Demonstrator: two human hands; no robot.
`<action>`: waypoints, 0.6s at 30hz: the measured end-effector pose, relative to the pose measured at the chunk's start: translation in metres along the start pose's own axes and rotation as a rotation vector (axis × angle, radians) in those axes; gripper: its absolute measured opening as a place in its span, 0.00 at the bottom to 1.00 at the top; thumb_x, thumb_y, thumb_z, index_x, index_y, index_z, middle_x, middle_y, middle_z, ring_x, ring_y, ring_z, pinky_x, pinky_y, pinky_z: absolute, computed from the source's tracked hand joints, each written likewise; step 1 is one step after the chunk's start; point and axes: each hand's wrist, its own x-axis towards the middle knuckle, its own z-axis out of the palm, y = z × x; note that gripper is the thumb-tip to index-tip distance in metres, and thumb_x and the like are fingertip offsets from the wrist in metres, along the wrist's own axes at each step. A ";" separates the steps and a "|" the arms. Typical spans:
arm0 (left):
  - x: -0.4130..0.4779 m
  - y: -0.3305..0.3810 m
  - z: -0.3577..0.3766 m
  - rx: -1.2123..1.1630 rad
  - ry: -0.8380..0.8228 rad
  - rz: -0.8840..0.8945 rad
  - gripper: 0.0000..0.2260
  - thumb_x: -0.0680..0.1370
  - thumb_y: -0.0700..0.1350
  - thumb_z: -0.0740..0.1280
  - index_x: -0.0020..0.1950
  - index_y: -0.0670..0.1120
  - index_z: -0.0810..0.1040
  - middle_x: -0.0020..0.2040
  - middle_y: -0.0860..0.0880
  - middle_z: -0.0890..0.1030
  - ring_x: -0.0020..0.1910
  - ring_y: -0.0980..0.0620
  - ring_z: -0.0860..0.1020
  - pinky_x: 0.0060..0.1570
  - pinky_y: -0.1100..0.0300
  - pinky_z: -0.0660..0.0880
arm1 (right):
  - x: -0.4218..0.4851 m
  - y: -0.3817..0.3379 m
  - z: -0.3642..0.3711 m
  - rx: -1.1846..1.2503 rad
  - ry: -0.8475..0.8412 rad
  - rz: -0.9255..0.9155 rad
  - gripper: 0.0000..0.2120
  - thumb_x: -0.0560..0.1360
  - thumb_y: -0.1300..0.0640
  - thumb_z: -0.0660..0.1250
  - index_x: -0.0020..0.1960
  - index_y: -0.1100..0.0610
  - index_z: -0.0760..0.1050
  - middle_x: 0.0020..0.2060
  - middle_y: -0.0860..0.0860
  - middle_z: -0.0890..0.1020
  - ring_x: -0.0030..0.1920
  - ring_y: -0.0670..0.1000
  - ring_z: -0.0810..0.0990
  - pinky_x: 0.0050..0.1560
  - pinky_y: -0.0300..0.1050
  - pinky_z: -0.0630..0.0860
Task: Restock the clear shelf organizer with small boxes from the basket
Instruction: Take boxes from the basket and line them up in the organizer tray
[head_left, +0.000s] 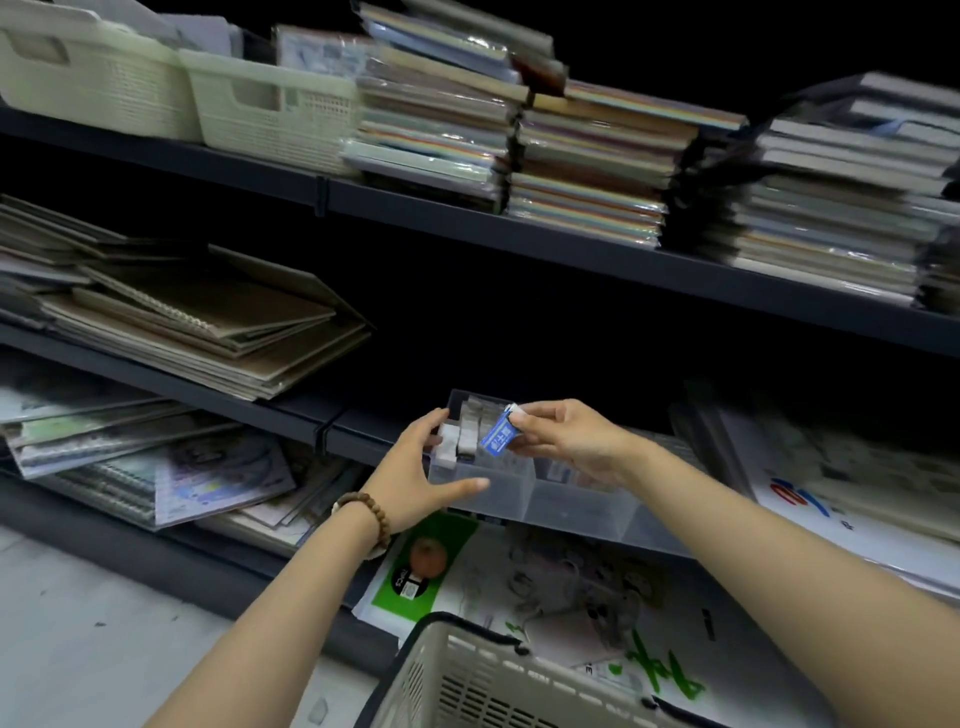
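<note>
Cream slatted plastic basket (470, 675) nearest, btm of frame. Beyond it, left hand (415, 470) clasps the end of the clear plastic shelf organizer (571, 506), thumb on its front wall. Right hand (569, 441) pinches a small blue-and-white box (497, 437) by its top end. Long axis tilts down-left, just above the compartment w/ pale standing boxes (467, 435).

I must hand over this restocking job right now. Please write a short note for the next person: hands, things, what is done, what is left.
Left hand: holds the left end of the clear organizer, thumb on its front wall.
Right hand: pinches a small blue box over the organizer's left compartment.
Done: a few small boxes already stand in that compartment.
Left: put the blue box in, then take more from the basket below; its contents are not visible.
</note>
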 end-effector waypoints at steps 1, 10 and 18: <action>0.002 -0.004 0.001 0.001 0.009 -0.007 0.42 0.66 0.58 0.74 0.74 0.53 0.56 0.70 0.54 0.65 0.66 0.59 0.65 0.62 0.62 0.65 | 0.004 0.001 0.003 0.008 -0.006 0.022 0.15 0.78 0.61 0.61 0.61 0.70 0.73 0.48 0.60 0.80 0.45 0.51 0.80 0.52 0.37 0.78; -0.005 -0.030 0.014 -0.145 -0.183 -0.122 0.46 0.64 0.53 0.78 0.74 0.55 0.53 0.65 0.58 0.72 0.63 0.59 0.72 0.65 0.59 0.69 | 0.024 0.001 0.015 -0.164 -0.050 0.009 0.15 0.78 0.61 0.61 0.62 0.69 0.72 0.54 0.64 0.80 0.49 0.54 0.80 0.53 0.41 0.78; -0.003 -0.029 0.014 -0.120 -0.189 -0.126 0.41 0.64 0.52 0.78 0.69 0.61 0.56 0.60 0.63 0.72 0.61 0.61 0.72 0.62 0.62 0.70 | 0.018 0.011 0.040 -0.385 0.075 -0.116 0.16 0.77 0.60 0.65 0.63 0.63 0.71 0.52 0.57 0.79 0.56 0.56 0.79 0.52 0.39 0.78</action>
